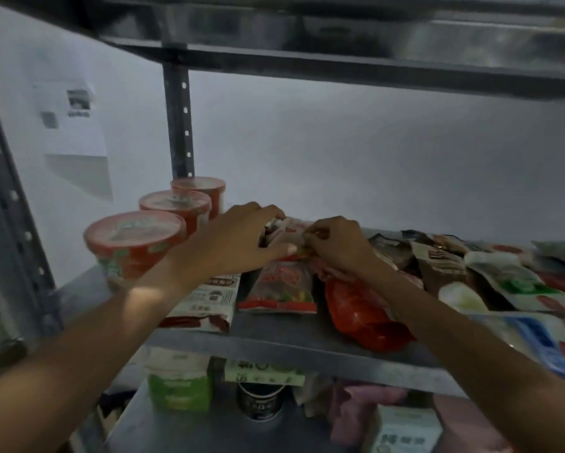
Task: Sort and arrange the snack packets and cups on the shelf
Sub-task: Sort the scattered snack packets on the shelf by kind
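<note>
Both grips are holding one small packet [282,235] mid-shelf: left hand [238,238] curling over it, right hand [338,245] pinching its edge, probably to line it behind the flat packets, right of the three cups [134,240]

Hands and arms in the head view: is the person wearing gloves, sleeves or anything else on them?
No. Both the left hand and the right hand are bare, with no gloves. Both forearms are uncovered as far as the picture shows, so no sleeve is in view. I see no watch, bracelet or ring, though the picture is dim and blurred, so something small could be missed.
</note>
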